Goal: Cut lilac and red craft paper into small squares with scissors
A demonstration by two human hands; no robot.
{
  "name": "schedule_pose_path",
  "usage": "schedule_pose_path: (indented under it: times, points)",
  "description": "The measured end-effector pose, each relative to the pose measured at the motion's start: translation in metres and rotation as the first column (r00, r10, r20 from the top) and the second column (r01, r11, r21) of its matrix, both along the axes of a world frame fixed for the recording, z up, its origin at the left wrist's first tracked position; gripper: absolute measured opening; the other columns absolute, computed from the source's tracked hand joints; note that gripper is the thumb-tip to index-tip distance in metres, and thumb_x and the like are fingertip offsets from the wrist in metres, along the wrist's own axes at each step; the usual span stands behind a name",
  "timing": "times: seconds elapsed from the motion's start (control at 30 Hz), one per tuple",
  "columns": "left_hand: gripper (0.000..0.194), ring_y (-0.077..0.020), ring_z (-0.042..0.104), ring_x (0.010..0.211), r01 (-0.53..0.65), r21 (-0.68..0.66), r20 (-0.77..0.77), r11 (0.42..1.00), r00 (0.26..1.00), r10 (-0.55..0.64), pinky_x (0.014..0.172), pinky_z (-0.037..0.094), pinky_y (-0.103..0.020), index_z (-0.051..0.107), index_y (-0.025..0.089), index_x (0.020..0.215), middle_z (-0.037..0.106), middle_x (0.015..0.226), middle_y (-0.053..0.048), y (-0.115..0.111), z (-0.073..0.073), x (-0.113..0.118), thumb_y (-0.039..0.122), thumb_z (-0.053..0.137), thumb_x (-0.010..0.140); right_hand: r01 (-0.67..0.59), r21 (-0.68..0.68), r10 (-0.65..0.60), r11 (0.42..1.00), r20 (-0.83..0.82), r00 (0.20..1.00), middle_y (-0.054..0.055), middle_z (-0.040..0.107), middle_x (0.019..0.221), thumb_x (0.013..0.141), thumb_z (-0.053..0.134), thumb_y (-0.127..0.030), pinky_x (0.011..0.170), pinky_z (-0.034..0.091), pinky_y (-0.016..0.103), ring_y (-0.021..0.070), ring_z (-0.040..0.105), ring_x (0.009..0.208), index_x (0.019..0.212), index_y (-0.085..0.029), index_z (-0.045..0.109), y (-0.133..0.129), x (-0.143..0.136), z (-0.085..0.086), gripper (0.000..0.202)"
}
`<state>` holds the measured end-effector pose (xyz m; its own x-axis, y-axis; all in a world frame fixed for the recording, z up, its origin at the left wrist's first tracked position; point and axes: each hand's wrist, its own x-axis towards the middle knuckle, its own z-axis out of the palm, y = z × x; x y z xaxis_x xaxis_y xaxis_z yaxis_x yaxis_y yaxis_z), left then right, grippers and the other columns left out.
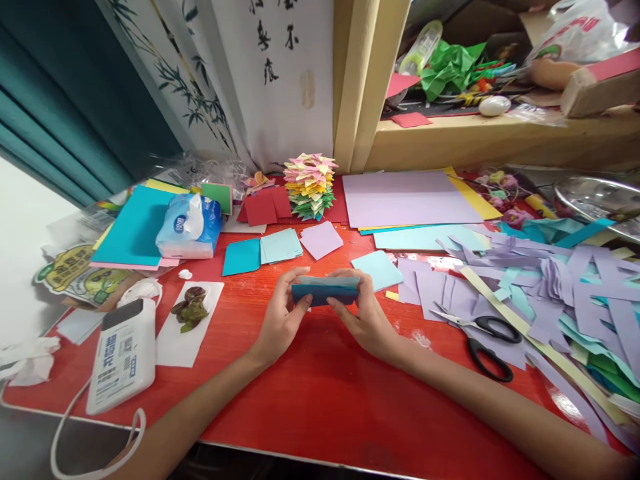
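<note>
A folded blue sheet of paper (325, 292) is held up over the middle of the red table, its lighter inner side showing along the top. My left hand (286, 308) pinches its left end between thumb and fingers. On the right end, my right hand (361, 312) grips it the same way. Just beyond lie small square stacks: blue paper (241, 257), pale blue paper (281, 246) and lilac paper (321, 239). Another pale blue square stack (377, 269) rests close to my right hand. Behind them stands a layered folded-paper ornament (310, 187) in pink, yellow and green.
Black-handled scissors (487, 337) lie right, beside a heap of lilac paper strips (590, 287). A tissue pack (189, 227) sits on the left. Nearer are a white power bank (123, 357) with a cable and a white paper (175, 340) bearing dark scraps. Large lilac sheets (410, 199) lie at the back.
</note>
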<state>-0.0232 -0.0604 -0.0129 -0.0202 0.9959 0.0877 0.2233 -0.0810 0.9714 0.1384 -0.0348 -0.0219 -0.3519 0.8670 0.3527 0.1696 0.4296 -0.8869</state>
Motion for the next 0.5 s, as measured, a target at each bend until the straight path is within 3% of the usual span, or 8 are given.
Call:
schedule_pose_path:
  times: [0.07, 0.17, 0.37, 0.5]
  points:
    - [0.037, -0.0175, 0.049, 0.103, -0.003, -0.003, -0.068, 1.000, 0.998, 0.003, 0.089, 0.042, -0.033, 0.038, 0.026, 0.120, 0.049, 0.114, -0.004, 0.0003, 0.0007, -0.0007, 0.027, 0.047, 0.084, 0.027, -0.044, -0.027, 0.999, 0.014, 1.000, 0.008, 0.042, 0.116, 0.085, 0.046, -0.020, 0.090, 0.041, 0.036, 0.0198, 0.045, 0.108, 0.114, -0.025, 0.030, -0.0003, -0.0001, -0.0016, 0.033]
    - [0.037, -0.0180, 0.042, 0.115, 0.067, -0.031, -0.116, 0.997, 0.991, -0.070, 0.099, 0.034, -0.034, 0.039, 0.025, 0.119, 0.045, 0.123, -0.003, 0.0013, -0.0014, -0.0016, 0.023, 0.048, 0.083, 0.041, -0.118, -0.032, 0.992, 0.073, 0.997, 0.008, 0.045, 0.109, 0.086, 0.043, -0.021, 0.087, 0.043, 0.037, 0.0192, 0.049, 0.100, 0.115, -0.023, 0.029, 0.0000, 0.0000, -0.0063, 0.032]
    - [0.031, -0.0175, 0.047, 0.109, 0.064, -0.032, -0.056, 0.997, 0.996, -0.066, 0.095, 0.037, -0.033, 0.041, 0.025, 0.115, 0.048, 0.121, -0.004, -0.0017, -0.0011, 0.0002, 0.023, 0.045, 0.084, 0.071, -0.034, -0.067, 0.997, 0.108, 0.992, 0.009, 0.033, 0.128, 0.083, 0.049, -0.020, 0.101, 0.033, 0.041, 0.0214, 0.034, 0.121, 0.123, -0.025, 0.026, -0.0009, 0.0017, -0.0039, 0.047]
    - [0.034, -0.0179, 0.045, 0.114, 0.111, -0.019, -0.062, 0.994, 0.992, -0.112, 0.101, 0.032, -0.035, 0.041, 0.023, 0.115, 0.050, 0.120, -0.004, -0.0040, 0.0039, 0.0021, 0.017, 0.046, 0.082, 0.058, -0.068, -0.049, 0.996, 0.130, 0.990, 0.009, 0.032, 0.131, 0.083, 0.048, -0.021, 0.103, 0.031, 0.042, 0.0209, 0.032, 0.124, 0.127, -0.026, 0.024, -0.0028, 0.0029, -0.0017, 0.050]
